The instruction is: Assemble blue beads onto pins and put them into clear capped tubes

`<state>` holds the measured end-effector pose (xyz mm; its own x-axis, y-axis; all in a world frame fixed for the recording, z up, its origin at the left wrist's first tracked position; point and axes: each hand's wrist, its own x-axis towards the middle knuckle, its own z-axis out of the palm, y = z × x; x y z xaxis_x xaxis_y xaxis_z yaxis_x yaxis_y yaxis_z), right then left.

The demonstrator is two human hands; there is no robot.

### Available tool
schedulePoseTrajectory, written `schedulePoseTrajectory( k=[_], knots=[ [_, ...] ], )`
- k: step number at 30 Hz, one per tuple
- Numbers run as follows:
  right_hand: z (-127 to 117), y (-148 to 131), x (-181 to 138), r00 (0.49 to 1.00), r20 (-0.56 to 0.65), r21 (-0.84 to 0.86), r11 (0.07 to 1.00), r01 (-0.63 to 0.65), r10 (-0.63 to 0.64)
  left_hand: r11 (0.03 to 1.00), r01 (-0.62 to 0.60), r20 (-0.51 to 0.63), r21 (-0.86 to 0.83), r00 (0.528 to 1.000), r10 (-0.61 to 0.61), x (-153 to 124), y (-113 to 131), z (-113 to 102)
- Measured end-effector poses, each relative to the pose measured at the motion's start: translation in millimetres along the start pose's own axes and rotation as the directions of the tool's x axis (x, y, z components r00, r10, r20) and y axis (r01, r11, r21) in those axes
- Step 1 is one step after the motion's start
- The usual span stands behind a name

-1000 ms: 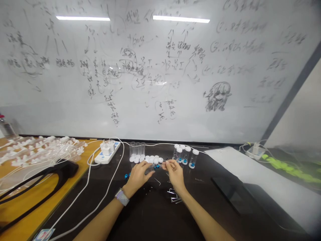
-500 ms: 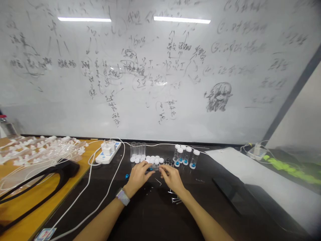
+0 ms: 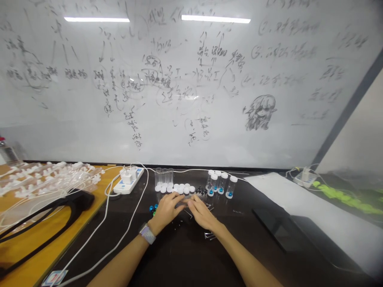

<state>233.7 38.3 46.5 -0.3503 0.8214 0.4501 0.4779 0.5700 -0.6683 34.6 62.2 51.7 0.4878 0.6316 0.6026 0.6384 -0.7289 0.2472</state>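
My left hand is closed on a clear plastic tube lying crosswise, mostly hidden by fingers. Fingers of my right hand are closed at the tube's other end; whether a cap is there cannot be made out. Just beyond both hands lie several white caps in rows, with small black pieces to their right. Blue and green balls rest left of my left hand. Between and below the hands lies a hex key, and long metal screws are under my right wrist.
Several empty clear tubes stand at the back left. Capped tubes with blue balls stand at the back right. A power strip with white cables is at left. A dark phone-like slab and white sheet lie at right.
My right hand has moved slightly left, closer to my left hand, and its fingers now cover more of the tube. The view has tilted down a little.
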Motion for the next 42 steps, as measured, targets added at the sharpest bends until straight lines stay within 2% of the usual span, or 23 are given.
schedulePoseTrajectory(
  k=[3, 6, 9, 12, 14, 16, 18, 21, 25, 28, 30, 32, 34, 36, 40, 42],
  knots=[
    [3, 1, 1, 0.999, 0.029, 0.011, 1.000, -0.025, 0.025, 0.999, -0.012, 0.017, -0.034, 1.000, 0.013, -1, 3, 1],
    [2, 0, 3, 1.000, -0.001, 0.044, 0.999, -0.019, 0.019, 0.997, 0.000, 0.003, -0.078, 1.000, 0.000, 0, 5, 0],
    [-1, 2, 6, 0.988, -0.157, 0.103, 0.995, 0.019, -0.003, 0.991, 0.047, -0.067, -0.124, 0.996, -0.056, 3, 4, 0],
    [-5, 10, 10, 0.937, -0.339, 0.135, 0.990, -0.035, 0.079, 0.978, 0.107, -0.137, -0.180, 0.982, -0.132, 5, -2, 2],
    [-8, 18, 10, 0.928, -0.362, 0.066, 0.995, -0.070, 0.089, 0.962, 0.153, -0.155, -0.225, 0.969, -0.191, 5, -8, 6],
    [-9, 24, 8, 0.961, -0.275, -0.071, 0.996, -0.049, 0.028, 0.937, 0.209, -0.159, -0.282, 0.952, -0.260, 5, -13, 10],
    [-7, 27, 4, 0.993, -0.122, -0.194, 0.981, -0.016, -0.008, 0.905, 0.246, -0.144, -0.346, 0.940, -0.311, 5, -18, 14],
    [0, 25, -2, 0.998, 0.053, -0.336, 0.942, -0.022, 0.043, 0.872, 0.278, -0.115, -0.404, 0.930, -0.350, 4, -22, 18],
    [14, 19, -7, 0.986, 0.150, -0.536, 0.844, 0.019, 0.074, 0.892, 0.285, -0.072, -0.350, 0.942, -0.329, 2, -24, 19],
    [20, 18, -8, 0.992, 0.120, -0.599, 0.799, 0.046, 0.033, 0.915, 0.268, -0.056, -0.302, 0.953, -0.297, 0, -24, 19],
    [17, 19, -5, 0.999, 0.044, -0.517, 0.856, 0.016, 0.008, 0.924, 0.246, -0.057, -0.292, 0.960, -0.274, 0, -23, 19],
    [8, 19, -1, 0.995, -0.104, -0.367, 0.929, -0.036, -0.003, 0.938, 0.211, -0.064, -0.276, 0.969, -0.237, -1, -21, 18],
    [-3, 18, 2, 0.956, -0.292, -0.253, 0.966, -0.046, -0.031, 0.959, 0.167, -0.072, -0.231, 0.980, -0.187, -1, -19, 17],
    [-11, 15, 4, 0.919, -0.376, -0.229, 0.973, 0.028, -0.115, 0.978, 0.130, -0.068, -0.164, 0.987, -0.143, -2, -16, 16],
    [-16, 6, 1, 0.898, -0.286, -0.343, 0.911, 0.229, -0.333, 0.993, 0.093, -0.027, -0.075, 0.995, -0.095, -4, -10, 14],
    [-13, 3, 0, 0.895, -0.221, -0.398, 0.874, 0.280, -0.387, 0.996, 0.067, -0.010, -0.066, 0.998, -0.068, -5, -7, 13]
  ],
)
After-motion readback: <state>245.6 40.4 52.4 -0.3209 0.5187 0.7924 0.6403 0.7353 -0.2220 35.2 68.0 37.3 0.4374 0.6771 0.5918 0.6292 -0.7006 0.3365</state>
